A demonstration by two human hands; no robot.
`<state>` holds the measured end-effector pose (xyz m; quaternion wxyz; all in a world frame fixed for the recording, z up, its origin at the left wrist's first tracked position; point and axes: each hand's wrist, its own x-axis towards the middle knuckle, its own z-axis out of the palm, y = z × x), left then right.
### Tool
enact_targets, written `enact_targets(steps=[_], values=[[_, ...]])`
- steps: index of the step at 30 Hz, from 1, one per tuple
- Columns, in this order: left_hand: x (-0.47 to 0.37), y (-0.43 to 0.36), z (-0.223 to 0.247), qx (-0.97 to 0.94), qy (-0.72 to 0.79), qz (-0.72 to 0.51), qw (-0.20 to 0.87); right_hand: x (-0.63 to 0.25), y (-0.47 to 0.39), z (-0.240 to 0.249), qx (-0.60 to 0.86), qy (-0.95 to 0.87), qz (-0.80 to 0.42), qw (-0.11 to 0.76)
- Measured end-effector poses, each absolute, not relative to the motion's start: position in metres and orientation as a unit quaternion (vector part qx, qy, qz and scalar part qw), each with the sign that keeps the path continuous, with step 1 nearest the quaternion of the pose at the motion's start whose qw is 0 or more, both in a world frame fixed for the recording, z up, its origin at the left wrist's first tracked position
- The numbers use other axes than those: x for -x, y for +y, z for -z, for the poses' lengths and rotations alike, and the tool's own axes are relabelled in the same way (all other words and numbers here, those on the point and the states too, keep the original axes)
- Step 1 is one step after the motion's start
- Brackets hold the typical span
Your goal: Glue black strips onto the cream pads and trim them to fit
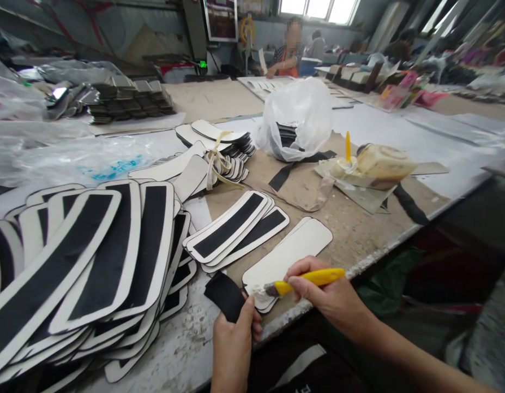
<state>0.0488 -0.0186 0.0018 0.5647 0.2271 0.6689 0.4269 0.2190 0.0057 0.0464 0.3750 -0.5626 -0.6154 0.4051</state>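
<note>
My right hand (318, 289) is closed around a yellow-handled brush (310, 279). The brush's bristles touch wet white paste at the near end of a cream curved panel (287, 256), which lies over another at the table edge. My left hand (238, 333) pinches a folded black strip (225, 295) beside that end of the panel. Just beyond lie several cream panels with black strips on them (232, 226). A large pile of similar panels (101, 256) spreads over the left side.
A tied bundle of panels (220, 153) and a plastic bag with black pieces (295, 117) stand farther back. A stained glue container (383, 164) is at the right, beside an upright yellow handle (348, 147). Across the tables sits a person (287, 57).
</note>
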Motion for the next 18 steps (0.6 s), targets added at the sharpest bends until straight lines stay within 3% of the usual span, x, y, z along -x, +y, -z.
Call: enact_targets(steps=[2,6,11,14,18], values=[[-0.049,-0.019,-0.003,-0.223,0.666,-0.426,0.57,-0.228,0.013,-0.042,0.584,-0.61,-0.383,0.375],[-0.05,-0.019,-0.004,-0.211,0.667,-0.431,0.571,-0.267,0.028,-0.035,0.613,-0.661,-0.201,0.383],[-0.052,-0.019,-0.003,-0.203,0.667,-0.442,0.565,-0.278,0.025,-0.035,0.555,-0.737,-0.089,0.375],[-0.052,-0.019,-0.004,-0.215,0.667,-0.433,0.566,-0.247,0.013,-0.036,0.511,-0.758,-0.154,0.376],[-0.051,-0.019,-0.006,-0.22,0.675,-0.425,0.561,-0.213,0.007,-0.041,0.514,-0.686,-0.342,0.386]])
